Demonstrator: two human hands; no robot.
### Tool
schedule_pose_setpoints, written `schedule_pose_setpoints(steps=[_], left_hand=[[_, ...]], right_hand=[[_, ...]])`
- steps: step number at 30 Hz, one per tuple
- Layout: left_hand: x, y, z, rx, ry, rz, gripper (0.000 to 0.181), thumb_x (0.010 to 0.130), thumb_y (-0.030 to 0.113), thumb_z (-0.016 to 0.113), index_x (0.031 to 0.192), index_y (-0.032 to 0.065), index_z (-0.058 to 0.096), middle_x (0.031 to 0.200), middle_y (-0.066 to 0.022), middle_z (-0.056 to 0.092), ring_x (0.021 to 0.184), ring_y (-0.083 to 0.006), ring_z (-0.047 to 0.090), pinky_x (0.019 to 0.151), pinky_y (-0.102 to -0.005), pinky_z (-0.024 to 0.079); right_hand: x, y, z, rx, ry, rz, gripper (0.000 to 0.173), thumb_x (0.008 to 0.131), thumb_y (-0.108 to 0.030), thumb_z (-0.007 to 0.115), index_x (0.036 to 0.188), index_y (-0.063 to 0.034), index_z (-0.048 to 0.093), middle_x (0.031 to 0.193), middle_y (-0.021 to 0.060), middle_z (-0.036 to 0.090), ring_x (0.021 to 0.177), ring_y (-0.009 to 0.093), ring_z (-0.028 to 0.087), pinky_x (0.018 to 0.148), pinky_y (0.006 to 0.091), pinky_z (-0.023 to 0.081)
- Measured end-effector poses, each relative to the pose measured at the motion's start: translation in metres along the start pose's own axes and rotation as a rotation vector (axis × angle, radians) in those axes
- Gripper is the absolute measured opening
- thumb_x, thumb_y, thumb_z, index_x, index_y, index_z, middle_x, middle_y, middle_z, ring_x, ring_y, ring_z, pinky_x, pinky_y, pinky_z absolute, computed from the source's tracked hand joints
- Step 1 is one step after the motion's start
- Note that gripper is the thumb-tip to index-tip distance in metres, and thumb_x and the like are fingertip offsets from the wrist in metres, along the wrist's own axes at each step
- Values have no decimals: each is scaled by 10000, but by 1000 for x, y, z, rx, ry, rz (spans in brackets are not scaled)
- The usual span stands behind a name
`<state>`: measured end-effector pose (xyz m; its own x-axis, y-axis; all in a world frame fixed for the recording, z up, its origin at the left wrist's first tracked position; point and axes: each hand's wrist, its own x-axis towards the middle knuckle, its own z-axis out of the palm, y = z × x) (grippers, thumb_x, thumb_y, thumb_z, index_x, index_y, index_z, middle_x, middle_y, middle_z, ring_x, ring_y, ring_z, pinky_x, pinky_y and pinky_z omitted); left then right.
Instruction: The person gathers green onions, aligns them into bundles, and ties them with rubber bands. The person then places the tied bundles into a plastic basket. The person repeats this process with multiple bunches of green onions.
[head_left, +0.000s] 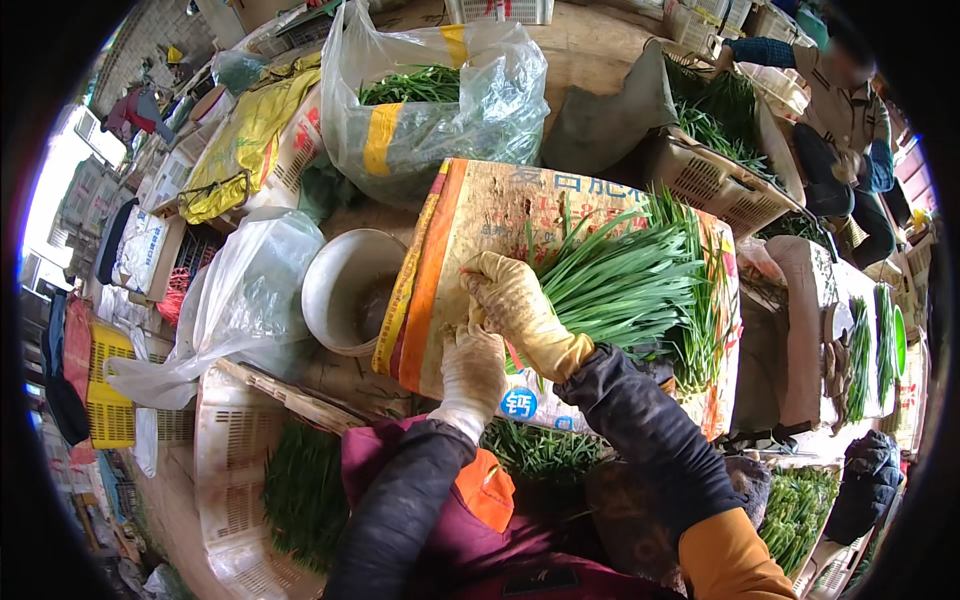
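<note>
In front of me, a sack-covered work surface (442, 300) bears a fanned bunch of long green leaves (622, 289), which look like garlic chives. My right hand (529, 311), in a stained yellowish glove, bends over the near end of the bunch and covers its bases. Its fingers are curled and come together with those of my left hand (472, 375), in a whitish glove, at the left of the leaves. What the fingertips pinch is hidden. A thin red strip (514, 355) shows beneath my right wrist. More leaves (705, 322) lie along the right edge of the surface.
Left of the work surface stands a white bucket (352, 289), beside a clear plastic bag (255, 277). Beyond is a large bag (435, 127) containing greens. Crates of greens stand at far right (720, 172) and lower left (232, 480). A person (847, 127) sits at upper right.
</note>
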<state>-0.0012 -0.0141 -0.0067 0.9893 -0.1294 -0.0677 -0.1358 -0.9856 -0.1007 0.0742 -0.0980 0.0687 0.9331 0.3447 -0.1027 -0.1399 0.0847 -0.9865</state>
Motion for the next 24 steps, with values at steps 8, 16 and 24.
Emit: schedule_pose_setpoints(steps=[8,16,24], left_hand=[[31,-11,-18,-339,-157,-91,454,716,304,747,1079,73,603,1075,-150,648,1034,-310,633,884,-417,503],[25,-3,-53,-326,-253,-81,804,614,314,863,1266,14,499,1171,-215,607,1084,-338,611,920,-408,495],[55,-86,-34,-1571,-514,9,566,840,154,735,1340,4,518,1228,-92,641,1147,-202,579,1014,-314,417]], right_hand=[[-79,20,-24,-871,29,-537,35,890,-145,619,898,-112,625,712,31,549,592,186,580,512,320,452],[-192,78,-33,212,50,306,198,930,-274,600,1018,-132,707,866,84,687,732,238,662,596,312,489],[-241,100,-62,-112,-331,521,330,939,-174,572,1244,-52,611,1009,80,696,743,138,634,730,275,529]])
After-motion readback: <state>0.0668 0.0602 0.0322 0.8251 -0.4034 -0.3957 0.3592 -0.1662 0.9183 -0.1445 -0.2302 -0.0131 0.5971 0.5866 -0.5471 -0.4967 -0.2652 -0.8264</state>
